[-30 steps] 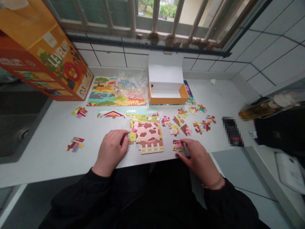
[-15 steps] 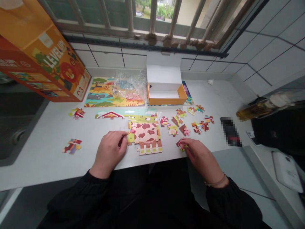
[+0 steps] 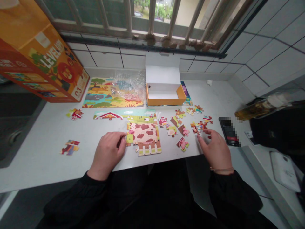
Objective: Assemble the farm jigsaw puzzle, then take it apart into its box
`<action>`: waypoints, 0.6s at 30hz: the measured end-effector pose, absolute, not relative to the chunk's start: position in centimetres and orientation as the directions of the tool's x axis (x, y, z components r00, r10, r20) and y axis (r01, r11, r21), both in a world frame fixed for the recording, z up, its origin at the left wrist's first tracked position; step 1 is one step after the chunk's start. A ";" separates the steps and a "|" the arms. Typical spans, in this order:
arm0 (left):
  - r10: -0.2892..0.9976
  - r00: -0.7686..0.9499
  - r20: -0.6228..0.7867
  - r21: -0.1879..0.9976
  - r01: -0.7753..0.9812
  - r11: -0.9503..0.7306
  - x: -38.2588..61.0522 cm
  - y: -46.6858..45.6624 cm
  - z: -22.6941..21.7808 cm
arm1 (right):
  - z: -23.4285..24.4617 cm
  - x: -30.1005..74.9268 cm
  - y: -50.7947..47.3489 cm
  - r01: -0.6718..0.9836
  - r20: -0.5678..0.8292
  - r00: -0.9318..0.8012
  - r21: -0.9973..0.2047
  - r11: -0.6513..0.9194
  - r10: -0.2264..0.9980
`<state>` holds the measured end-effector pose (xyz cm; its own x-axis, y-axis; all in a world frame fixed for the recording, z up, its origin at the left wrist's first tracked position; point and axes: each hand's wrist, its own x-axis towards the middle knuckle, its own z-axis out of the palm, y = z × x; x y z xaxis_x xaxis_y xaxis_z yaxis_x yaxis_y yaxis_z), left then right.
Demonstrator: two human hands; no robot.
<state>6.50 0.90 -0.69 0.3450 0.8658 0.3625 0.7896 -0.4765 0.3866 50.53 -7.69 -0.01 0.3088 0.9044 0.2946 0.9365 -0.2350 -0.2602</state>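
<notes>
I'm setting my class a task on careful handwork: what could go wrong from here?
1. The left hand is right by the cow picture's left edge, so a nudge might loosen its joined pieces.
2. The lower pig piece lies close to the counter's front edge; a sleeve could brush it off.
3. The phone lies near that edge too, beside the right hand, and might get bumped.

Dark phone (image 3: 227,129) near bottle (image 3: 260,107), perhaps oil; barred window (image 3: 152,17) behind.

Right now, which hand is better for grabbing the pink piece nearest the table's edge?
Probably the right hand: it's spread open and nearer that pink piece. The left hand is across the cow puzzle, at its left side.
</notes>
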 end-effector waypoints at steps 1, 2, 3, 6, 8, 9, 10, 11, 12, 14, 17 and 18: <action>0.866 0.345 0.362 0.385 0.790 -0.477 6.5 0.9 -0.7 | -0.2 50.8 -7.5 0.923 0.282 0.341 -0.284 -0.261 0.897; 0.866 0.346 0.361 0.386 0.790 -0.476 6.5 0.9 -0.7 | -0.5 51.0 -7.3 0.910 0.266 0.362 -0.307 -0.277 0.893; 0.867 0.346 0.358 0.387 0.790 -0.475 6.5 0.9 -0.7 | -0.7 51.0 -7.1 0.904 0.253 0.371 -0.321 -0.284 0.894; 0.869 0.345 0.355 0.390 0.790 -0.473 6.5 0.9 -0.7 | -1.1 50.7 -6.8 0.907 0.239 0.358 -0.317 -0.275 0.903; 0.868 0.343 0.359 0.392 0.789 -0.474 6.5 0.9 -0.7 | -1.2 50.3 -6.7 0.906 0.232 0.357 -0.323 -0.275 0.905; 0.868 0.342 0.361 0.394 0.787 -0.474 6.5 0.9 -0.7 | -1.2 50.2 -6.7 0.901 0.225 0.360 -0.337 -0.275 0.905; 0.867 0.343 0.361 0.395 0.786 -0.476 6.5 0.9 -0.7 | -1.2 50.0 -6.6 0.896 0.217 0.358 -0.353 -0.269 0.908; 0.867 0.344 0.361 0.395 0.786 -0.476 6.5 0.9 -0.7 | -1.2 50.0 -6.6 0.894 0.209 0.346 -0.368 -0.254 0.915; 0.867 0.345 0.361 0.394 0.786 -0.477 6.5 0.9 -0.7 | -1.1 49.9 -6.5 0.895 0.205 0.328 -0.381 -0.233 0.922; 0.865 0.347 0.363 0.392 0.786 -0.479 6.5 0.9 -0.7 | -1.1 49.9 -6.4 0.896 0.202 0.283 -0.405 -0.183 0.938; 0.862 0.352 0.365 0.389 0.783 -0.485 6.5 0.9 -0.7 | -1.2 50.0 -6.3 0.895 0.198 0.236 -0.425 -0.134 0.951; 0.861 0.356 0.363 0.390 0.781 -0.487 6.5 0.9 -0.7 | -1.3 50.0 -6.2 0.898 0.198 0.216 -0.426 -0.114 0.956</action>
